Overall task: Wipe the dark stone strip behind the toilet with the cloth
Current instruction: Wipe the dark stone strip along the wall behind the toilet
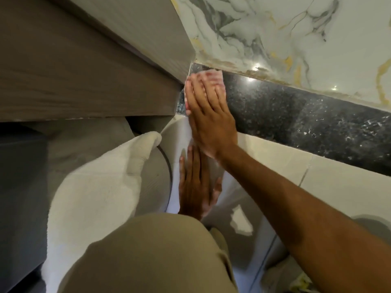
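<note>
The dark speckled stone strip [296, 115] runs from the centre down to the right edge, below the marble wall. A pink and white cloth [213, 76] lies on the strip's left end, right at the corner of the wooden cabinet. My right hand [209, 117] lies flat on the cloth, fingers together, pressing it onto the stone; most of the cloth is hidden under the fingers. My left hand [195, 187] rests flat, fingers apart, on the glossy white surface [243, 199] just below, holding nothing.
A brown wooden cabinet [84, 70] overhangs at the upper left and meets the strip's end. A white towel [101, 182] hangs at the lower left beside a grey round object [157, 176]. White marble wall [275, 39] rises above the strip; cream tiles [275, 159] lie below it.
</note>
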